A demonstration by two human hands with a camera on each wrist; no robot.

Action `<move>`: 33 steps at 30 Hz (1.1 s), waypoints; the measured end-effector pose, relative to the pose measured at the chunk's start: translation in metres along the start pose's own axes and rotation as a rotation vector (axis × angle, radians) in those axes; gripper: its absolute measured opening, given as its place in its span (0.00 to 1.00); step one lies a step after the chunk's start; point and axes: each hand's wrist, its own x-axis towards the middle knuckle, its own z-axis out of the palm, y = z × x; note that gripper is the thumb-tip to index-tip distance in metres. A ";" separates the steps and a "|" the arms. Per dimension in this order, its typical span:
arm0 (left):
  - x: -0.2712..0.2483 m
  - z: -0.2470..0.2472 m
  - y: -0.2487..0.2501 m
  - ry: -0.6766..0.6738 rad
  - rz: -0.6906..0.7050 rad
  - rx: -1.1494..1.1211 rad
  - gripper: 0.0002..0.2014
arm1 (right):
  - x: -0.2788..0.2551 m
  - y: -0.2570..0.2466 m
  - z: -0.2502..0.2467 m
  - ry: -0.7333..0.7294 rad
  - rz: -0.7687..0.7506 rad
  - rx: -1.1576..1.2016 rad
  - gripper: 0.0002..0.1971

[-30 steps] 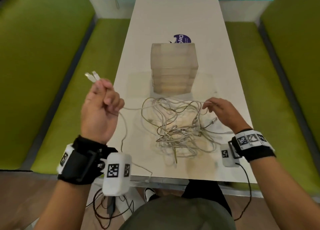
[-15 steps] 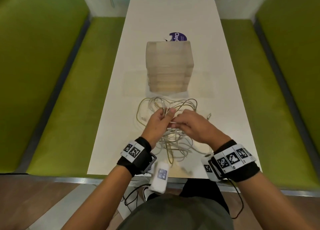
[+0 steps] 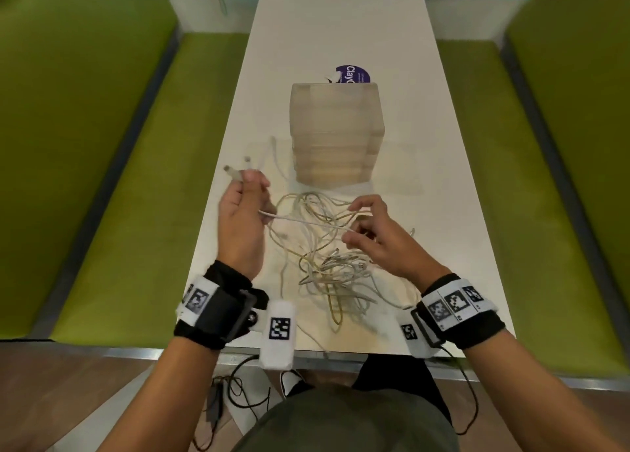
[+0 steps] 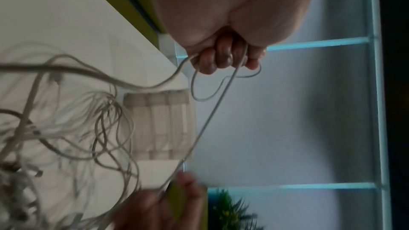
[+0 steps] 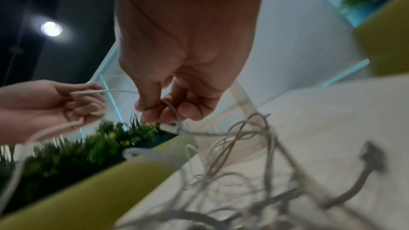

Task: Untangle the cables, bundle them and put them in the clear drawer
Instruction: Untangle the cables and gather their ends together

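Note:
A tangle of white cables (image 3: 327, 247) lies on the white table (image 3: 426, 185) in front of a clear stacked drawer unit (image 3: 335, 131). My left hand (image 3: 243, 209) is raised at the table's left edge, its fingers curled round a white cable (image 3: 306, 221) whose two plug ends (image 3: 237, 170) stick up above the fist. That cable runs taut to my right hand (image 3: 371, 233), which pinches it over the tangle. The left wrist view shows the fist (image 4: 223, 59) with a small cable loop. The right wrist view shows the pinch (image 5: 163, 111).
A purple round sticker (image 3: 353, 75) sits behind the drawer unit. Green benches (image 3: 129, 185) flank the narrow table on both sides. Dark cords (image 3: 231, 397) lie on the floor below the near table edge.
The hands met over the tangle half a second ago; since then the left hand has pulled away to the left with the cable, which now stretches taut between both hands.

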 end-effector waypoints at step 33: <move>0.002 0.006 0.005 -0.086 -0.048 0.235 0.14 | 0.015 -0.011 0.013 0.084 0.083 -0.680 0.13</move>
